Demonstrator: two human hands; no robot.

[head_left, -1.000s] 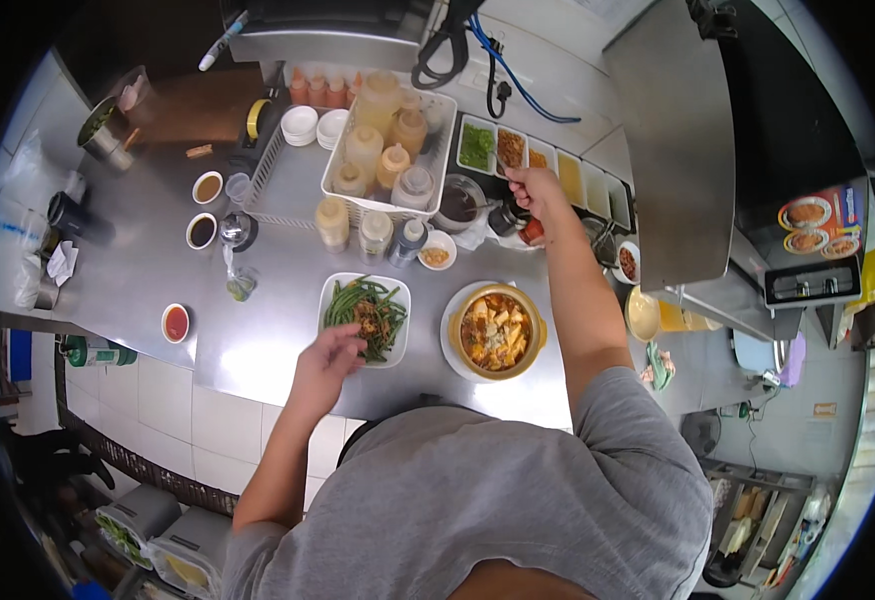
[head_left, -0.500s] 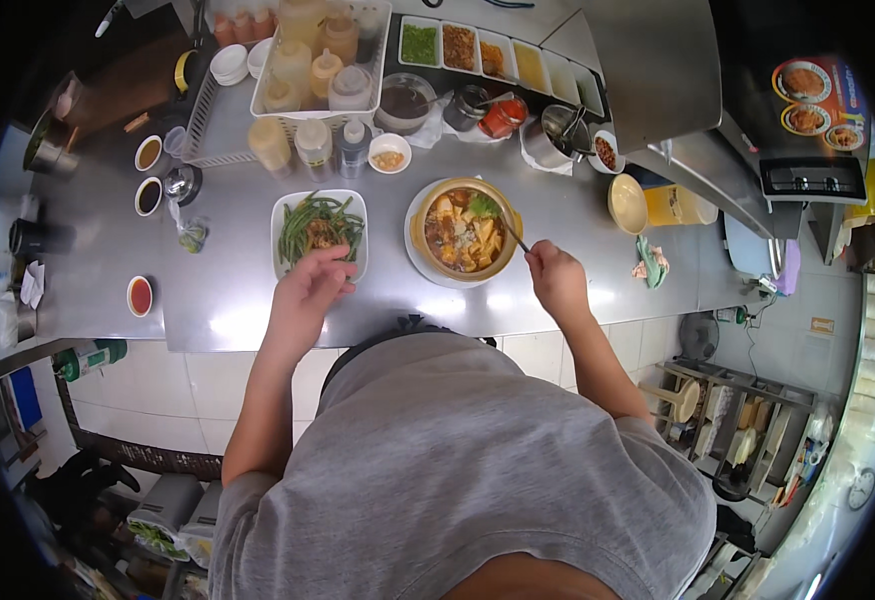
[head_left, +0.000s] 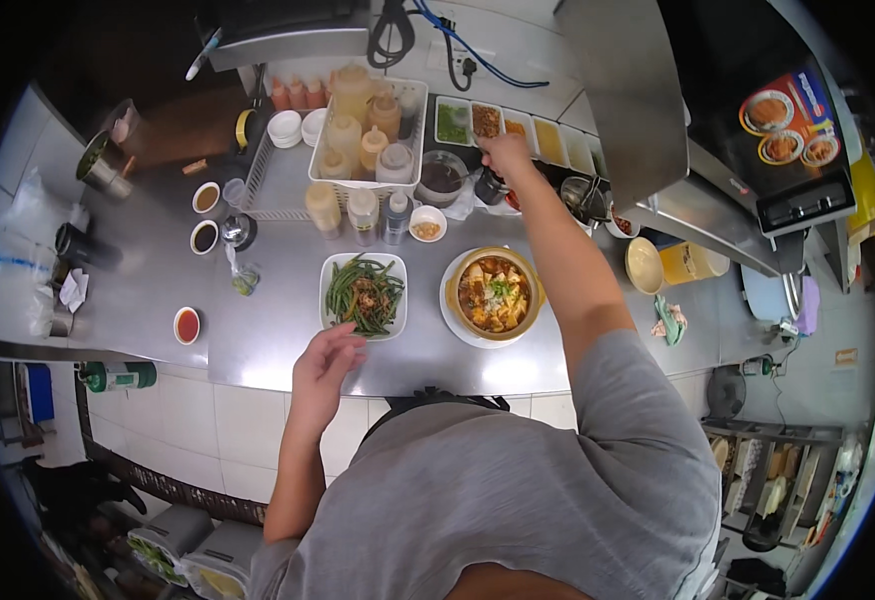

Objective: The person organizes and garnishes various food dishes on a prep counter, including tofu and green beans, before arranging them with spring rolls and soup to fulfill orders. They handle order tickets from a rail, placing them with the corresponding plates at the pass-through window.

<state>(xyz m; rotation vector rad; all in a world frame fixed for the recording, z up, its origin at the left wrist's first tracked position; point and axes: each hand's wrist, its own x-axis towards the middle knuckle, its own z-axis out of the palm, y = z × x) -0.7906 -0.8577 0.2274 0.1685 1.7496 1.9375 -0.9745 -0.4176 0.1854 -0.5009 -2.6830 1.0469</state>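
My right hand [head_left: 508,158] reaches far forward over the row of white topping trays, beside the tray of brown crumbs [head_left: 486,120] and the tray of chopped greens [head_left: 452,120]. Its fingers are drawn together; what they hold, if anything, I cannot make out. A clay pot [head_left: 538,292] of tofu stew [head_left: 488,285] sits on a white plate [head_left: 451,318], with some green garnish [head_left: 500,289] near its middle. Over the table's front edge hovers my left hand [head_left: 326,368], loosely open and holding nothing, just below a square white dish [head_left: 399,268] of green beans [head_left: 358,285].
A white basket [head_left: 370,182] of squeeze bottles stands at the back, with more bottles [head_left: 363,212] before it. Small sauce bowls [head_left: 187,325] line the left side. To the right are a cream bowl [head_left: 645,264] and a cloth [head_left: 670,320]. A metal hood [head_left: 623,95] overhangs the back right.
My right hand has left the clay pot's rim and stretched forward to the trays; the thin utensil it held no longer shows. The green garnish now lies nearer the stew's middle. The view has shifted.
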